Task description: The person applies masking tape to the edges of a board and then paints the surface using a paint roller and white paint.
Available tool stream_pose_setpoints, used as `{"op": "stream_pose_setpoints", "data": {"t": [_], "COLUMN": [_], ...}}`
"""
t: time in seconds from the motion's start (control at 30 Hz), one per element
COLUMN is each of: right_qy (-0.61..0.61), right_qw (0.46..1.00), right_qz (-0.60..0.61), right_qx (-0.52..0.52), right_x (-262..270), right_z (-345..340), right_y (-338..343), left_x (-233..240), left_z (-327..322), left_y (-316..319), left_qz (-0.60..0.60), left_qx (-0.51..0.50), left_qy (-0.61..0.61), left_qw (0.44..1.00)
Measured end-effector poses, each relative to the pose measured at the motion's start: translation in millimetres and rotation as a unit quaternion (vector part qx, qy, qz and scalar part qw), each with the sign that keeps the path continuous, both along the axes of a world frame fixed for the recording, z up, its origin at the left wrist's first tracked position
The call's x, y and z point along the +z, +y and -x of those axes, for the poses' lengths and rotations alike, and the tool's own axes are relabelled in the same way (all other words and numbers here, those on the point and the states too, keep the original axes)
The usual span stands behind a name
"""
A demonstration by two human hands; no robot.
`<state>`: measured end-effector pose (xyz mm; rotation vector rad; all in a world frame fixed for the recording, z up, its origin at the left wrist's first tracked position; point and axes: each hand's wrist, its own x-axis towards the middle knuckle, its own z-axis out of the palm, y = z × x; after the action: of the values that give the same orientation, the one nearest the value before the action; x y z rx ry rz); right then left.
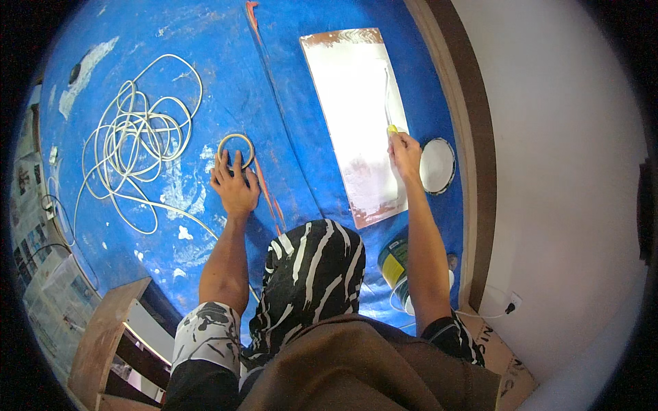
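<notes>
Across the top of a long board [354,128], coated white with brown left bare at its ends, my right hand [406,153] grips the yellow handle of a paint roller [387,103]. Its thin bent metal shaft runs away from me, and glare hides the roller head against the white coat. My left hand [234,189] is spread on the blue tarpaulin [288,169], its fingertips on the near side of a roll of tape [252,146]. I cannot tell whether the fingers bear on the roll or on the tarpaulin inside it.
Loosely coiled white cable [136,128] lies at left. A round white lid [438,167] sits right of the board, near a brown-trimmed wall [483,154]. A paint bucket [395,264] stands under my right forearm. Wooden furniture [103,334] is at lower left; a plug [510,308] sits in a wall socket.
</notes>
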<state>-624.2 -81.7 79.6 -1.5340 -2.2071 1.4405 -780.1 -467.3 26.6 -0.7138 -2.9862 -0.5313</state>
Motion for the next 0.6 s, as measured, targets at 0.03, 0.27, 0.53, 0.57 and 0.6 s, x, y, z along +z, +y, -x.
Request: {"op": "stream_pose_setpoints", "data": {"t": [0.03,0.27,0.53,0.57,0.6], "right_qy": [-0.005,-0.022,-0.054,-0.049,-0.045], "right_qw": [1.0,1.0,0.998,0.996,0.994], "right_qz": [-0.017,-0.021,-0.044,-0.07,-0.096], "right_qx": [0.006,-0.005,0.009,0.024,0.037], "right_x": [-7,4,23,20,16], "right_z": [-7,-90,-124,-120,-115], "right_y": [2,-24,-33,-32,-30], "left_x": [1,2,1,1,2], "left_z": [0,-1,0,0,0], "left_y": [2,2,0,0,1], "left_qz": [-0.003,-0.013,0.001,0.0,-0.002], "left_qx": [-0.001,0.001,0.003,0.004,0.004], "left_qy": [0.001,-0.004,-0.004,-0.007,-0.011], "left_qw": [1.0,1.0,1.0,1.0,1.0]}}
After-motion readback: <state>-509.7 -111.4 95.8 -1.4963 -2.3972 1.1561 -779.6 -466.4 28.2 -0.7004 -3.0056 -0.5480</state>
